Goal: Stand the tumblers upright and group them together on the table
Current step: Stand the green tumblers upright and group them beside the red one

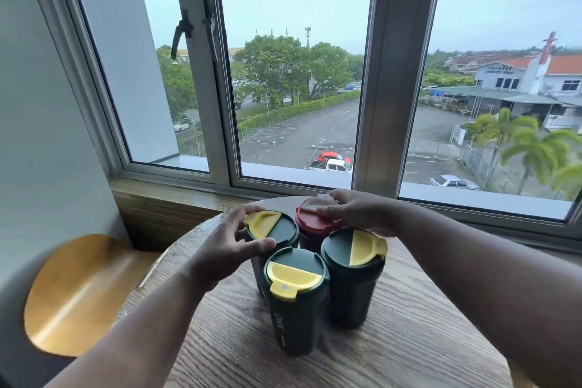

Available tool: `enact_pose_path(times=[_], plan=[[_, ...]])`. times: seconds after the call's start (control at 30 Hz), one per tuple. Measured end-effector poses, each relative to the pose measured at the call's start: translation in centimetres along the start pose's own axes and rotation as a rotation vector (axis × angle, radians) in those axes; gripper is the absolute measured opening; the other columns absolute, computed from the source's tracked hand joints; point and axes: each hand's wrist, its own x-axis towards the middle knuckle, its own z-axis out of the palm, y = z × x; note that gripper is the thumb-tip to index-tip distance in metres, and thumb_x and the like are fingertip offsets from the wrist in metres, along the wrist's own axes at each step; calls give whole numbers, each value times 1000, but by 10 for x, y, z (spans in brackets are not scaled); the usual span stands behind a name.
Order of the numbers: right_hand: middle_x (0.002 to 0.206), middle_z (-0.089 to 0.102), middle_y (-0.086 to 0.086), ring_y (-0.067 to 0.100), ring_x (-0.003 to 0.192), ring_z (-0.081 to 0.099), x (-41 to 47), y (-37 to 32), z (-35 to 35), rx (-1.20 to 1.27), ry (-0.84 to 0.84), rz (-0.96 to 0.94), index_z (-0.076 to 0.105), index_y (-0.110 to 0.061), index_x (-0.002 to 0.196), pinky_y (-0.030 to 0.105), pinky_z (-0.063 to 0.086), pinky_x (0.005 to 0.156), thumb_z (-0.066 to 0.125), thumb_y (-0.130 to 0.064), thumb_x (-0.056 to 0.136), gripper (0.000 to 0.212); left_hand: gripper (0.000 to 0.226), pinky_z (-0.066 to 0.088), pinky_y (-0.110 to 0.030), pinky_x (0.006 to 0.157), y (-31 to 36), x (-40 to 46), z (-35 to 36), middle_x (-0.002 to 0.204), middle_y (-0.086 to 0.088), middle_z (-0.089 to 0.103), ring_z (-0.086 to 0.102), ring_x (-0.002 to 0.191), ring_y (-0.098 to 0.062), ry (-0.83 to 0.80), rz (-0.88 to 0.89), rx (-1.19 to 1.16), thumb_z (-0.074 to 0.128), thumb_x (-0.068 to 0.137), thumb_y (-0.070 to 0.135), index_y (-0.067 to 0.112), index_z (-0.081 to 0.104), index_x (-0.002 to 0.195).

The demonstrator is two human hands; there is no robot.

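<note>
Round wood-grain table | four tumblers upright, clustered touching at centre | dark green tumbler with yellow flap lid at 6 o'clock | second green at 3 | left hand grips third green's lid at 9 | right hand rests curled on red tumbler's lid at 12

The right hand hides most of the red tumbler's lid
</note>
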Motion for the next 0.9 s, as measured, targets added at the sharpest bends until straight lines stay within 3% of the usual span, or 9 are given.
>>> enact_pose_path(times=[0.17, 0.33, 0.53, 0.6, 0.7, 0.83, 0.9], plan=[[104, 69, 6, 11, 84, 68, 2, 2, -1, 26, -4, -4, 57, -9, 125, 26, 53, 77, 70, -32, 94, 42, 75, 56, -27, 80, -1, 1, 0, 117, -7, 67, 67, 106, -20, -4, 4, -12, 83, 56, 50, 33, 57, 124], [97, 70, 1, 4, 74, 69, 1, 2, -2, 19, -5, -3, 58, -11, 121, 18, 52, 66, 69, -31, 95, 35, 77, 57, -30, 86, -1, 3, -2, 119, -6, 66, 66, 109, -20, -16, 0, 10, 82, 56, 50, 33, 56, 126], [102, 71, 3, 8, 82, 69, 3, 4, -3, 14, 14, -10, 59, -13, 122, 22, 54, 73, 71, -35, 92, 39, 74, 57, -34, 89, -1, 3, -2, 120, -5, 65, 66, 109, -19, -27, 2, 20, 82, 58, 49, 34, 56, 126], [107, 71, 5, 12, 88, 70, 4, 6, -3, 3, 23, -4, 58, -14, 125, 26, 56, 79, 74, -39, 89, 47, 74, 57, -31, 87, -1, 4, -2, 120, -5, 65, 66, 109, -19, -24, 1, 22, 82, 58, 50, 35, 55, 126], [101, 70, 3, 7, 81, 69, -1, 4, 0, -25, 27, -24, 59, -13, 121, 23, 55, 71, 74, -45, 88, 48, 79, 56, -28, 85, 2, 1, -2, 122, -6, 66, 67, 109, -18, -53, -4, 1, 83, 59, 48, 33, 52, 130], [102, 63, 8, 22, 89, 58, -3, 6, -2, -94, 65, -20, 62, -22, 109, 40, 45, 80, 66, -80, 67, 72, 82, 53, -18, 81, 10, -4, -4, 126, 1, 64, 66, 110, -7, -53, -20, -16, 73, 65, 52, 29, 45, 138], [105, 64, 9, 23, 91, 57, -11, 12, -5, -38, 98, -24, 62, -23, 112, 39, 42, 80, 57, -72, 85, 56, 74, 50, -23, 84, 8, -19, -10, 126, 9, 64, 64, 110, -3, 10, -10, 19, 63, 68, 61, 35, 47, 136]])
